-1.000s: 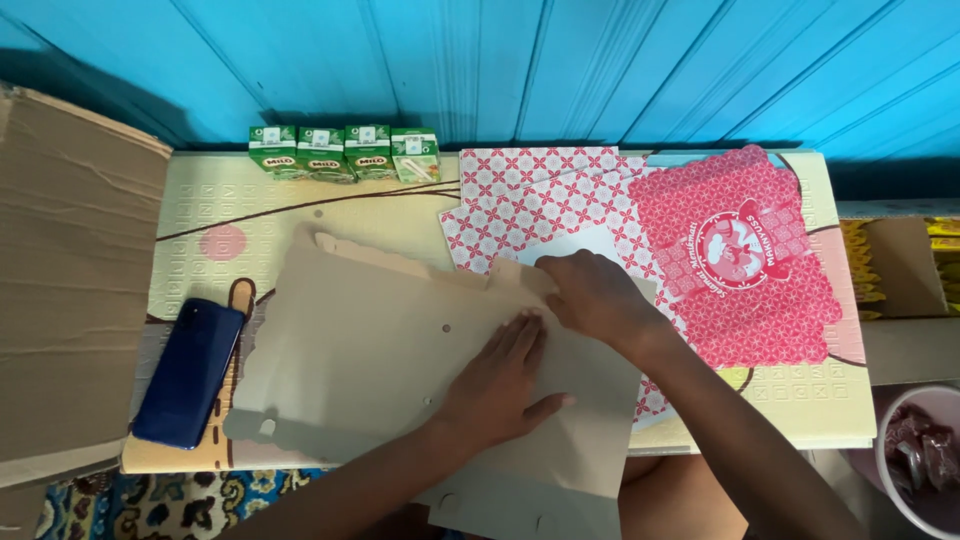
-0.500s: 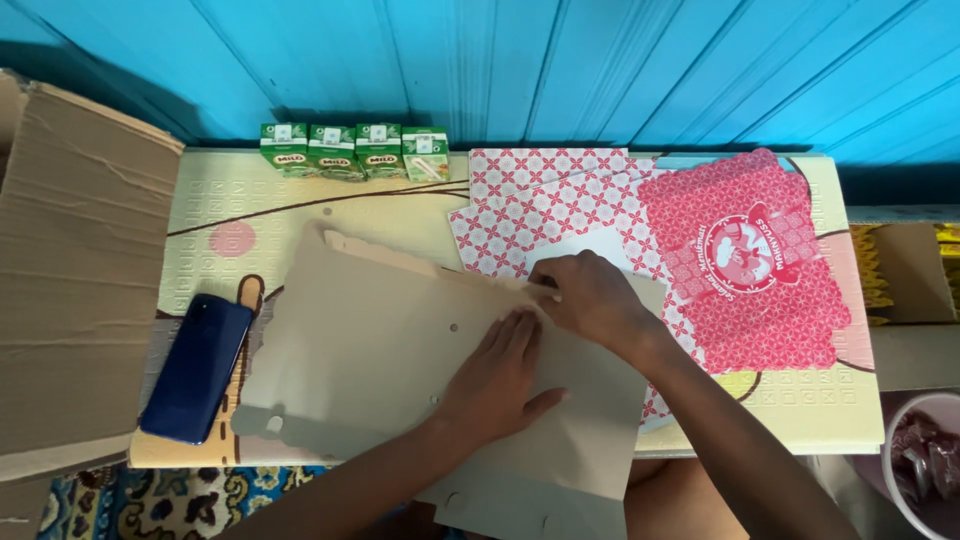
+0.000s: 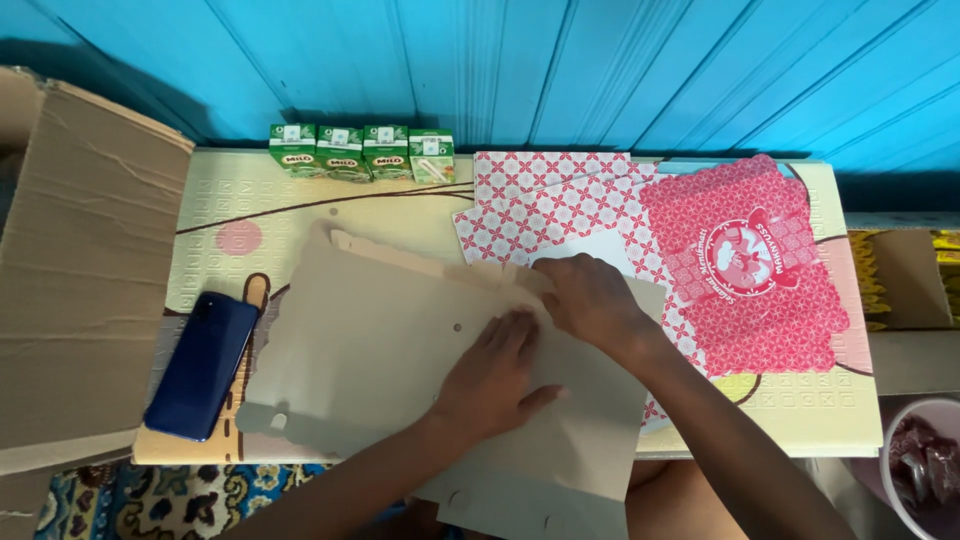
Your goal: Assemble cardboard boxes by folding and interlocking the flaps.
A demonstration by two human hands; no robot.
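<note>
A flat, unfolded grey-brown cardboard box blank (image 3: pixel 380 350) lies plain side up on a small cream table (image 3: pixel 250 200). My left hand (image 3: pixel 495 375) presses flat on its middle with fingers spread. My right hand (image 3: pixel 590 295) rests at the blank's upper edge, fingers curled over a flap there. Under and beside the blank lie more flat box blanks: one with a red-and-white lattice pattern (image 3: pixel 545 200) and a red one with a round printed picture (image 3: pixel 740 260).
Several small green drink cartons (image 3: pixel 360 150) stand in a row at the table's back edge against a blue wall. A dark blue phone (image 3: pixel 200 365) lies front left. A large brown cardboard sheet (image 3: pixel 70 260) leans at the left. A pink bowl (image 3: pixel 925 470) sits lower right.
My right hand has shifted slightly along the blank's upper edge. The view has drifted a little; the blank and my left hand stay in place.
</note>
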